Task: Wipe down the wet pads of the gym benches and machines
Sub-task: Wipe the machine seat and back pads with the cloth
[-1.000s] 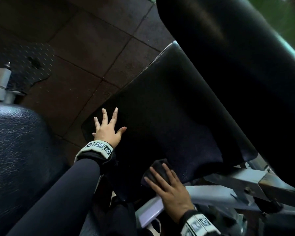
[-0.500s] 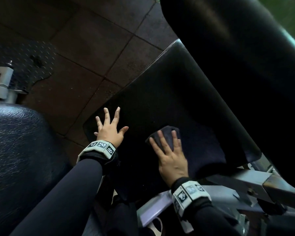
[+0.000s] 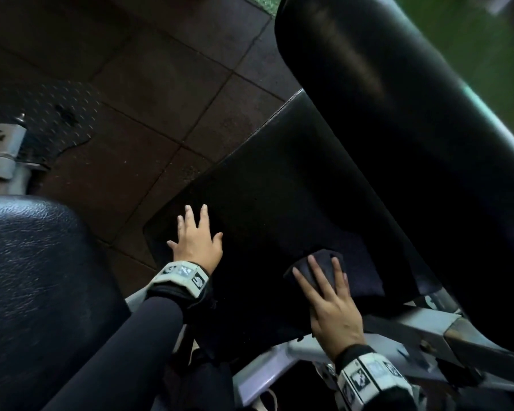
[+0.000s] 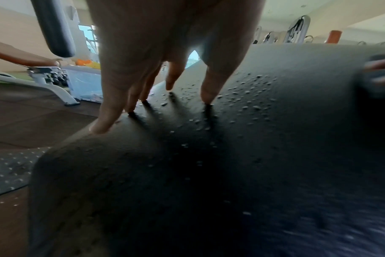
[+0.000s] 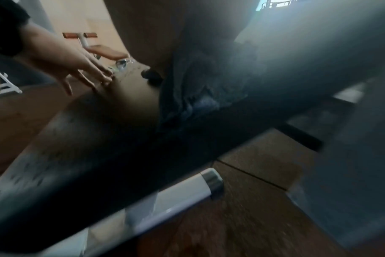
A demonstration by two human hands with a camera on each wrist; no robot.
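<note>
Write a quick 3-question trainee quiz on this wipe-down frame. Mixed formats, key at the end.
1. True or false: the right hand presses a dark cloth flat on the seat pad.
2. Multiple choice: the left hand is
A. gripping the cloth
B. resting spread on the pad, fingertips down
C. holding the white frame
3. Fill in: in the left wrist view, the pad near the left fingers is dotted with water ____.

Key: 1 true; 2 B; 3 droplets
</note>
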